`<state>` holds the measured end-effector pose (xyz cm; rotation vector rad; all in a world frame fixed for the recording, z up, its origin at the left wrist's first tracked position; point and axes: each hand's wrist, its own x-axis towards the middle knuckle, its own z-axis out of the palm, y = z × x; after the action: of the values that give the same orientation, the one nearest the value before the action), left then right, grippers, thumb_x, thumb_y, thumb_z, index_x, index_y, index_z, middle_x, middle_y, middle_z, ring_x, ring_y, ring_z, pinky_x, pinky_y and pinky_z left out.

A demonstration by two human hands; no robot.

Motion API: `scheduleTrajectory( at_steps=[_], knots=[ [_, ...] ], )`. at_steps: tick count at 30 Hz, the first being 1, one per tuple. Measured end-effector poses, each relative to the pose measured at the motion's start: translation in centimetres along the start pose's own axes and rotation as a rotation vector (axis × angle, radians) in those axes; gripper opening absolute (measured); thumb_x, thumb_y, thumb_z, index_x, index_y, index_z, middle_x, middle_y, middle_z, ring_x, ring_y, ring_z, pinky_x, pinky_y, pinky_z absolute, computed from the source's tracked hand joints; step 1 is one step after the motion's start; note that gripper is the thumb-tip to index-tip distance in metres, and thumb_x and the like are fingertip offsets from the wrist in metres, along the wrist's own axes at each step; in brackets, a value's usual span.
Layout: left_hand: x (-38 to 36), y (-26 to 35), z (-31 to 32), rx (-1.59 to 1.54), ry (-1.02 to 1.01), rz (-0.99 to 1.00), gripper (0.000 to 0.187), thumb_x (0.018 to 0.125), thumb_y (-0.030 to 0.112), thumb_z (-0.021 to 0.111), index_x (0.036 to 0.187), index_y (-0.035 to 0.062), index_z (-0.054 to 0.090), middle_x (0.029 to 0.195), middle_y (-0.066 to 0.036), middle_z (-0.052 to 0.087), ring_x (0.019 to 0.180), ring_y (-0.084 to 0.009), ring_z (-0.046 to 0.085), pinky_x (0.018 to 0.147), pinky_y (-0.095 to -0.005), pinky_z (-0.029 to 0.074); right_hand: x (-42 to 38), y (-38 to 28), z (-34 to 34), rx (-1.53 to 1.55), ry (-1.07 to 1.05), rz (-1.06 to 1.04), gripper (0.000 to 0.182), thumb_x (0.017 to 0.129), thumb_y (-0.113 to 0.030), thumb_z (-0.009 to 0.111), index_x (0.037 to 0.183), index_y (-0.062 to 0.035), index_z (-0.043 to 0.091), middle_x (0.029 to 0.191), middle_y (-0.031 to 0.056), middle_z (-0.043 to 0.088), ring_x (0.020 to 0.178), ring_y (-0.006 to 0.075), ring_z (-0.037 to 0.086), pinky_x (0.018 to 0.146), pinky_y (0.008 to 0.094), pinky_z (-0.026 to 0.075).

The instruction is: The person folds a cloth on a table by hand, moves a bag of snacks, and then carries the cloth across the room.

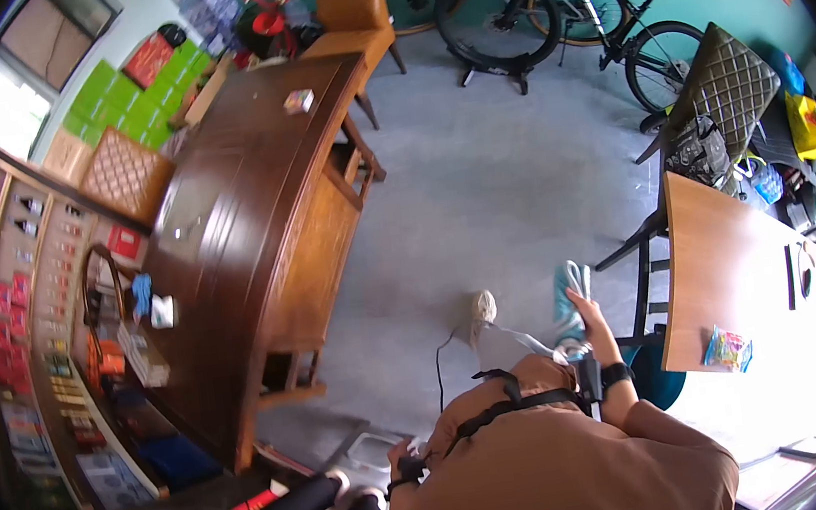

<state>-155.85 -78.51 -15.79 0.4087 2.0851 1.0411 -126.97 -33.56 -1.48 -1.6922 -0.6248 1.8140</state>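
My right hand [592,320] is on a teal and white item [567,307], soft-looking, perhaps a cloth or a shoe, which hangs beside my right leg. Its fingers look closed on the upper edge of that item. Low in the view, my left hand [402,451] is beside my left hip, small and partly hidden, so its fingers are hard to read. Both wrists wear black straps. A pale shoe [482,307] shows on the floor in front of me, with a dark cable near it.
A long dark wooden desk [222,216] stands at the left, beside display shelves [40,297]. Bicycles [592,12] lean along the back wall. On the right are a light wooden table [721,260] bearing a colourful packet [728,349], and a quilted chair [733,87].
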Motion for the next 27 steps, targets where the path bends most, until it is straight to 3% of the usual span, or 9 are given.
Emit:
scheduleTrajectory(
  at_steps=[1,2,5,8,10,15,18,22,27],
  knots=[
    [-0.5,10.7,-1.0,0.661,-0.249,-0.124,0.035,0.072,0.03,0.064,0.086,-0.0012,0.058,0.068,-0.013,0.058,0.068,-0.0266,0.06,0.053,-0.0347,0.046,1.0,-2.3,3.0,-0.015,-0.006,-0.038,0.038,0.073,-0.031,0.069,0.094,-0.0009,0.06,0.075,0.0031,0.058,0.064,0.0134,0.056,0.056,0.0285,0.045],
    [1.0,9.8,-1.4,0.763,-0.244,-0.047,0.033,0.073,0.03,0.063,0.086,-0.0004,0.058,0.07,-0.012,0.058,0.068,-0.026,0.059,0.054,-0.0346,0.046,1.9,-4.5,5.6,-0.025,-0.006,-0.069,0.04,0.072,-0.032,0.069,0.094,-0.0001,0.06,0.076,0.004,0.059,0.067,0.0136,0.057,0.058,0.0288,0.046],
    [6.4,9.2,-1.6,0.657,-0.169,-0.079,0.03,0.076,0.03,0.059,0.088,0.0022,0.058,0.074,-0.01,0.059,0.069,-0.0243,0.058,0.055,-0.0343,0.045,7.8,-9.9,10.0,-0.625,-0.095,-0.458,0.054,0.067,-0.042,0.068,0.1,-0.0004,0.058,0.083,0.0126,0.062,0.077,0.0227,0.061,0.068,0.0339,0.047],
    [14.3,12.3,-1.5,0.022,0.018,-0.379,0.027,0.078,0.029,0.056,0.089,0.0047,0.058,0.078,-0.009,0.059,0.069,-0.0225,0.057,0.057,-0.0341,0.045,9.9,-16.1,13.5,-1.125,-0.102,-0.699,0.067,0.065,-0.052,0.064,0.109,-0.0022,0.055,0.092,0.0186,0.062,0.086,0.0316,0.06,0.076,0.0391,0.046],
    [18.3,15.9,-0.7,-0.285,0.109,-0.471,0.025,0.08,0.029,0.053,0.09,0.0063,0.058,0.081,-0.008,0.06,0.07,-0.0214,0.057,0.058,-0.0339,0.045,9.5,-19.5,14.3,-1.133,-0.04,-0.64,0.07,0.065,-0.053,0.063,0.111,-0.0016,0.053,0.094,0.02,0.061,0.088,0.0329,0.059,0.077,0.039,0.046],
    [25.2,27.6,4.1,-0.379,-0.016,-0.442,0.022,0.083,0.025,0.049,0.094,0.0067,0.055,0.09,-0.006,0.056,0.078,-0.0219,0.052,0.067,-0.0351,0.044,11.9,-20.3,9.3,-0.753,0.212,-0.616,0.065,0.066,-0.05,0.065,0.108,-0.0019,0.054,0.093,0.0207,0.061,0.089,0.0334,0.059,0.077,0.0382,0.046],
    [30.2,28.0,5.4,-0.174,-0.166,-0.47,0.027,0.083,0.027,0.048,0.098,0.0065,0.055,0.093,-0.006,0.058,0.078,-0.0207,0.055,0.064,-0.033,0.045,10.7,-19.1,3.8,-0.517,0.398,-0.522,0.056,0.068,-0.043,0.066,0.106,-0.0035,0.055,0.092,0.02,0.061,0.089,0.0324,0.059,0.076,0.0379,0.046],
    [34.1,31.1,6.6,0.02,-0.274,-0.463,0.025,0.082,0.027,0.047,0.095,0.0074,0.057,0.088,-0.007,0.059,0.075,-0.0207,0.055,0.066,-0.0334,0.044,6.6,-17.4,-2.8,-0.646,0.627,-0.336,0.048,0.065,-0.036,0.07,0.1,-0.0058,0.058,0.091,0.0171,0.062,0.088,0.0312,0.06,0.077,0.038,0.046],
    [39.5,33.3,8.7,0.93,-0.68,0.195,0.022,0.08,0.022,0.048,0.084,0.0038,0.059,0.076,-0.008,0.059,0.07,-0.0212,0.056,0.067,-0.0342,0.045,-4.7,-25.0,-6.8,-0.384,1.197,-0.915,0.039,0.065,-0.012,0.072,0.1,-0.0031,0.058,0.091,0.0128,0.062,0.083,0.0243,0.059,0.074,0.0339,0.046]
  ],
)
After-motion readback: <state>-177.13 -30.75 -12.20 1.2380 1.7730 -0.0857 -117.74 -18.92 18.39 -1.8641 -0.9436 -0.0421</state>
